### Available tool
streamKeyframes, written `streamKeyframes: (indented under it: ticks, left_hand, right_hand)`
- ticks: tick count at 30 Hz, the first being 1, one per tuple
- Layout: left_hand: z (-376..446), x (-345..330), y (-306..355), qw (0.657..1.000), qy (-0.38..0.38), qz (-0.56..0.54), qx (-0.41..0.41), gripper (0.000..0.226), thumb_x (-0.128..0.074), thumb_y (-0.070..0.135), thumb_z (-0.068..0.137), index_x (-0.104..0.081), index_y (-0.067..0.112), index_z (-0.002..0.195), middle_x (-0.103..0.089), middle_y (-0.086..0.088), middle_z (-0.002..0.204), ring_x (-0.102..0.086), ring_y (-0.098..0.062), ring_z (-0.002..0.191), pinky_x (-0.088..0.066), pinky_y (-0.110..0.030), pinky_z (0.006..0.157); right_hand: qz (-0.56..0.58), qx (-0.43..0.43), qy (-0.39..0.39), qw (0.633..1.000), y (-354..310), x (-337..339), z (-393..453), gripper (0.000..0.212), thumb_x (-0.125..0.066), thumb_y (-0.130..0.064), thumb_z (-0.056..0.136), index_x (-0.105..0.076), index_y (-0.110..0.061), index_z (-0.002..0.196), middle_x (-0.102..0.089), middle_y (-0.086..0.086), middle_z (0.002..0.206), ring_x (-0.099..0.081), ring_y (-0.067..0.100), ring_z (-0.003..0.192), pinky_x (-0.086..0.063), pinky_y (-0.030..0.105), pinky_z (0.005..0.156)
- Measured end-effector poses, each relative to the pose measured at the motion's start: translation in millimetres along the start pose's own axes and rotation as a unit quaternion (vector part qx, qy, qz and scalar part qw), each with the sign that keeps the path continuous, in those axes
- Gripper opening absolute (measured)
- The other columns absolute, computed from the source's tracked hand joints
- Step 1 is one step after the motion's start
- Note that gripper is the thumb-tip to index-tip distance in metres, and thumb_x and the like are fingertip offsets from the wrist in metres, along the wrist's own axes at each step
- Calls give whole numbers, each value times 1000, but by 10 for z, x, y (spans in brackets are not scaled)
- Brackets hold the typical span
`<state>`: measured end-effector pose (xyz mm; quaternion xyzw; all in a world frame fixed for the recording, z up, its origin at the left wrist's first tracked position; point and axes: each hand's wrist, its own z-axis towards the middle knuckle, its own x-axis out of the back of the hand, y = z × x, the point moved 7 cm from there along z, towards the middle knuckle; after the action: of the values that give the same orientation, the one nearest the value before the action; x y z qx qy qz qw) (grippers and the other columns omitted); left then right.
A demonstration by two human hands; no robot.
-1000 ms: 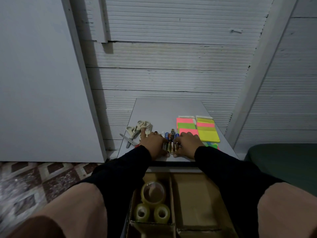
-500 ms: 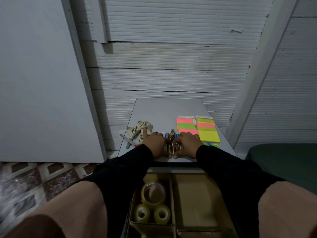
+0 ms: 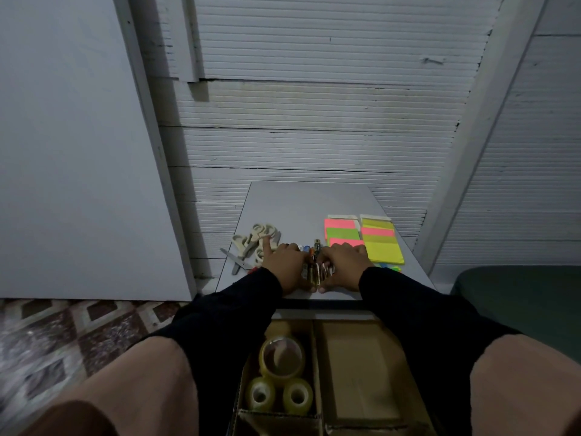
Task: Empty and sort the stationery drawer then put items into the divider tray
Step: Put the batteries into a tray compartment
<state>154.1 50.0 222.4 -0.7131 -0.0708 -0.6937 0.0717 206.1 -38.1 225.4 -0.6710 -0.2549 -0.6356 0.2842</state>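
**Pens corralled at table's edge, tray waiting below**

Pens and markers (image 3: pixel 316 262), a loose cluster of slim barrels, lie squeezed between a person's two hands at the near edge of a small grey table (image 3: pixel 308 202). The left hand (image 3: pixel 284 265) cups the bundle from its own side, forefinger pointing away toward the scissors, thumb tip close to the right's; the right hand (image 3: pixel 344 265) curls in against the other side. Both are gathering the barrels rather than lifting them.

Just beyond the left hand lies a heap of cream-handled scissors (image 3: pixel 256 243). Beyond and outward of the right hand sit stacked neon sticky notes (image 3: pixel 364 239). Below both wrists, nearer the body, a cardboard divider tray (image 3: pixel 317 416) holds three rolls of clear tape (image 3: pixel 281 377) in its left compartment; the wide compartment under the right forearm appears bare.

Judging by their look, the pens are light, stiff and smooth, and apt to roll or fan apart. Pinching the bundle around its middle from both sides, with the thumbs closing off the near ends, seems the surest hold for the short drop into the tray.
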Motion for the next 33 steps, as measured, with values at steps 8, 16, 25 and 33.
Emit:
streamKeyframes:
  ticks: [8,16,25,33]
  left_hand:
    - [6,-5,-11,1000,-1,0,-1,62,-64,55,78,-47,32,133,-47,-4,133,-37,-25,132,6,-62,110]
    - [-4,-4,-23,1000,-2,-8,-3,63,-63,56,78,-47,31,134,-47,-4,133,-36,-25,132,6,-61,110]
    - [-20,17,-30,1000,9,-16,-1,63,-64,57,77,-48,31,132,-48,-4,132,-37,-24,132,7,-61,110]
    - [-277,196,-105,1000,28,-9,-2,60,-64,56,77,-50,30,129,-49,-2,131,-40,-23,129,-4,-54,114]
  right_hand:
    - [6,14,-17,1000,-3,11,19,55,-76,-41,72,-54,-22,120,-55,2,123,-43,24,119,-27,38,99]
    - [97,35,-39,994,-10,-13,39,54,-79,-21,71,-55,-13,119,-58,8,121,-53,25,112,-41,32,92]
    - [81,36,-48,995,-32,3,45,51,-79,-22,71,-58,-12,116,-60,8,116,-56,24,106,-43,31,87]
    - [108,54,-13,993,-185,186,-148,48,-82,-19,68,-58,-11,108,-56,3,100,-50,18,91,-37,25,75]
